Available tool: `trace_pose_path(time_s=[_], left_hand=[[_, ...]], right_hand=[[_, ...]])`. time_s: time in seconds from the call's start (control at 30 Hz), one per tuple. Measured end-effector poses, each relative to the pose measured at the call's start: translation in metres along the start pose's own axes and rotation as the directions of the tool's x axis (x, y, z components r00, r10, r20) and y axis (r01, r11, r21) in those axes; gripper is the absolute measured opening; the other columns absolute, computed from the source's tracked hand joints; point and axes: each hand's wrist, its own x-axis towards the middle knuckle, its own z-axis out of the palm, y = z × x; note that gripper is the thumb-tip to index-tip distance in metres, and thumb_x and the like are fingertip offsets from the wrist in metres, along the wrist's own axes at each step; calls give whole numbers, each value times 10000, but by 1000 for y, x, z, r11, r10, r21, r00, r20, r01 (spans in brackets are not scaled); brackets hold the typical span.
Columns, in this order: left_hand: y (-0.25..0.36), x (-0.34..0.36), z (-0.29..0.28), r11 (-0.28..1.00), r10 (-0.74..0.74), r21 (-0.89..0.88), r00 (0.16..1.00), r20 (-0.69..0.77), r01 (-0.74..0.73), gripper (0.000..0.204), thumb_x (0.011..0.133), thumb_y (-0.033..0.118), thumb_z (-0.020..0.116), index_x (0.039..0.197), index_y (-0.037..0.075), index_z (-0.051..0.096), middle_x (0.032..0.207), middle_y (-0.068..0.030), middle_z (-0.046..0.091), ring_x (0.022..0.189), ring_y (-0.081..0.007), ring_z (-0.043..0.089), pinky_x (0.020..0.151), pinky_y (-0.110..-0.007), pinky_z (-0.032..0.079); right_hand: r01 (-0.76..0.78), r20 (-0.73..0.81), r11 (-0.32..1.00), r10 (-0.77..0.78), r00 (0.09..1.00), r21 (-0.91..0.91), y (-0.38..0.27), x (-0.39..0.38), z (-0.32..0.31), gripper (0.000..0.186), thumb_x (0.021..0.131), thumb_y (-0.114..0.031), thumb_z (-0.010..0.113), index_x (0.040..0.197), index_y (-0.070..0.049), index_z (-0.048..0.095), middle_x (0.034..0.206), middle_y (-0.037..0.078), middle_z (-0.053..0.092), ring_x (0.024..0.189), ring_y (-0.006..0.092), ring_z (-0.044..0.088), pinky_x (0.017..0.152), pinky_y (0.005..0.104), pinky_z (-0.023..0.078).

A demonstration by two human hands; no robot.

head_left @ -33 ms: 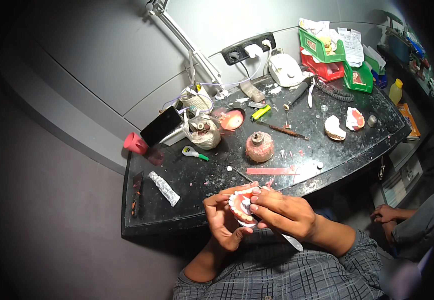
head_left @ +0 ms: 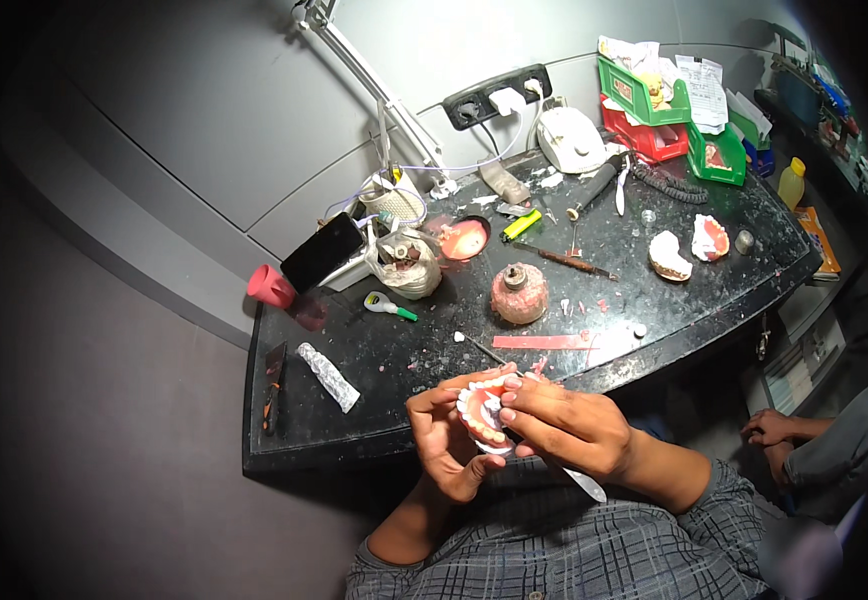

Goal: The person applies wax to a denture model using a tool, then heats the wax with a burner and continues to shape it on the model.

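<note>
Close to the desk's front edge, my left hand (head_left: 437,446) is closed around a dental model with a pink wax denture (head_left: 475,418) set with white teeth. Its teeth curve along the side toward my left fingers. My right hand (head_left: 576,428) reaches over from the right with bent fingers, the fingertips at the denture's inner side by a small white piece (head_left: 495,408). From beneath that hand a spatula's pale flat blade (head_left: 586,485) sticks out; its handle is hidden in the palm. Just beyond the hands a thin dark tool (head_left: 482,348) lies on the desk, partly covered.
On the black desk (head_left: 404,395) are a pink wax strip (head_left: 544,342), a wax-smeared burner (head_left: 519,295), a wax dish (head_left: 465,240), a wooden-handled tool (head_left: 569,262) and two dental models (head_left: 670,256). A phone (head_left: 323,252) leans at left. Another person's hands (head_left: 772,438) rest at right.
</note>
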Motion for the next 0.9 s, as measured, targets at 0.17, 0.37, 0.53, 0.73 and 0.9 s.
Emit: trace_pose_path(time_s=[0.17, 0.37, 0.53, 0.73, 0.9], left_hand=[[2, 1, -1, 999, 23, -35, 999, 35, -22, 763, 844, 242, 809, 1341, 57, 259, 1373, -307, 430, 1323, -441, 470, 1113, -522, 391], [0, -1, -3, 999, 29, -38, 999, 36, -27, 770, 839, 215, 813, 1344, 57, 254, 1378, -313, 417, 1331, -427, 461, 1109, -508, 405], [5, 0, 1, 998, -17, -67, 1000, 20, 19, 758, 851, 200, 802, 1351, 57, 251, 1384, -313, 407, 1328, -419, 464, 1095, -493, 429], [2, 1, -3, 999, 8, -39, 999, 37, -7, 746, 859, 203, 793, 1352, 55, 253, 1384, -310, 411, 1321, -403, 476, 1070, -476, 463], [-2, -3, -3, 999, -2, 34, 1000, -6, 2, 805, 845, 345, 803, 1358, 45, 260, 1356, -300, 455, 1289, -443, 499, 1082, -530, 435]], right_hand=[[6, 8, 1000, -6, 1000, -16, 1, -1, 1, 359, 809, -113, 717, 1112, 74, 675, 1119, 211, 680, 1043, 347, 700, 923, 446, 584], [2, -2, 1000, -2, 1000, -27, 1, -1, 3, 357, 804, -105, 710, 1114, 70, 675, 1121, 208, 681, 1041, 344, 702, 918, 435, 586], [9, 14, 998, -8, 1000, -60, 3, -3, 3, 355, 815, -96, 686, 1124, 78, 666, 1136, 214, 674, 1045, 346, 700, 913, 429, 588], [14, 16, 997, -13, 1000, -82, 3, -3, 4, 353, 827, -96, 676, 1127, 89, 658, 1138, 218, 669, 1049, 346, 697, 908, 430, 589], [2, 14, 997, -1, 1000, -79, 3, -2, 6, 348, 836, -93, 690, 1125, 97, 653, 1127, 217, 670, 1042, 347, 698, 902, 423, 590]])
